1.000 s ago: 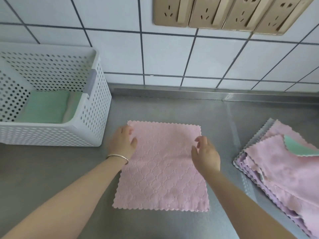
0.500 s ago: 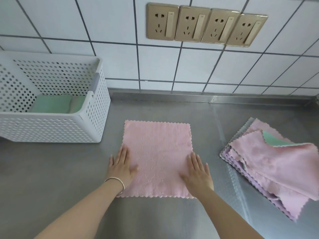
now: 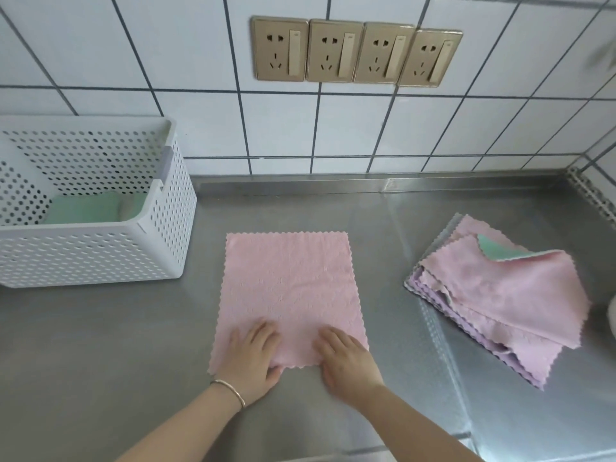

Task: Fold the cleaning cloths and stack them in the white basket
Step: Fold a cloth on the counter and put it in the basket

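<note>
A pink cleaning cloth lies spread flat on the steel counter in front of me. My left hand and my right hand are both at its near edge. Their fingers curl over the top of the cloth and the thumbs sit under the scalloped hem, pinching it. The hem is slightly raised between the hands. The white perforated basket stands at the left against the wall. A folded green cloth lies inside it.
A loose pile of pink and lilac cloths, with a green one peeking out, lies at the right. The tiled wall behind carries a row of gold sockets. The counter is bare steel at the near left.
Both hands slid from the cloth's far corners down its sides to the near edge. They came closer together, and they now pinch the hem instead of lying flat.
</note>
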